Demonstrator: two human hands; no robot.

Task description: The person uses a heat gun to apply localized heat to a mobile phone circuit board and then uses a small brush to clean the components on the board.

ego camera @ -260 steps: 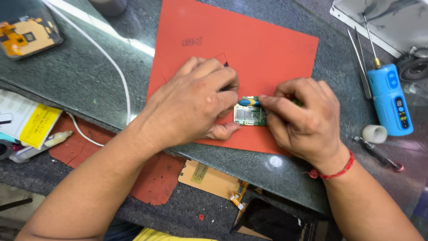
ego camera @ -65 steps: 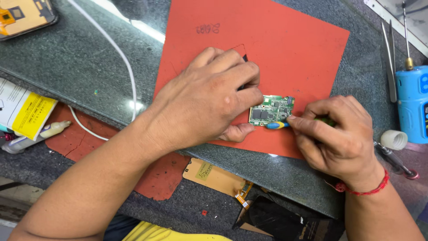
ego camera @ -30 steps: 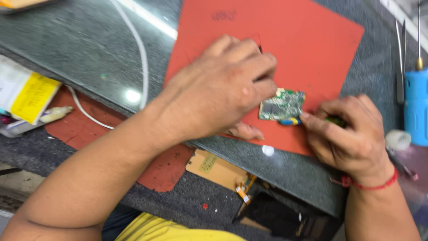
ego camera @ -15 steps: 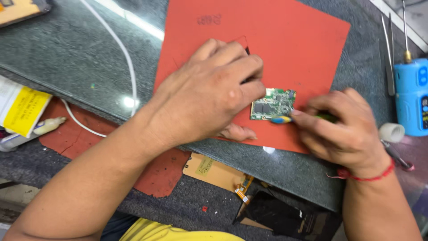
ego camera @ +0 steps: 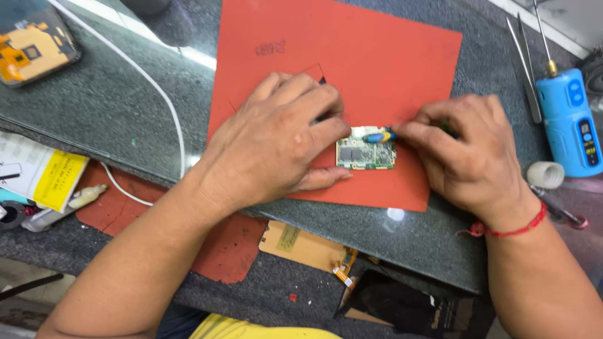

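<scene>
Two hands | left hand [ego camera: 276, 144] pins green board [ego camera: 365, 152] | right hand [ego camera: 468, 154] pinches tool [ego camera: 379, 135]

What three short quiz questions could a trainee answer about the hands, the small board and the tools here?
1. True or false: the green circuit board lies on the red mat.
2. Which hand holds the small tool with the blue and yellow tip?
3. The blue device lies: A) beside the white cable, B) at the right of the mat, C) under the left hand.

Key: 1 true; 2 the right hand; 3 B.
</scene>
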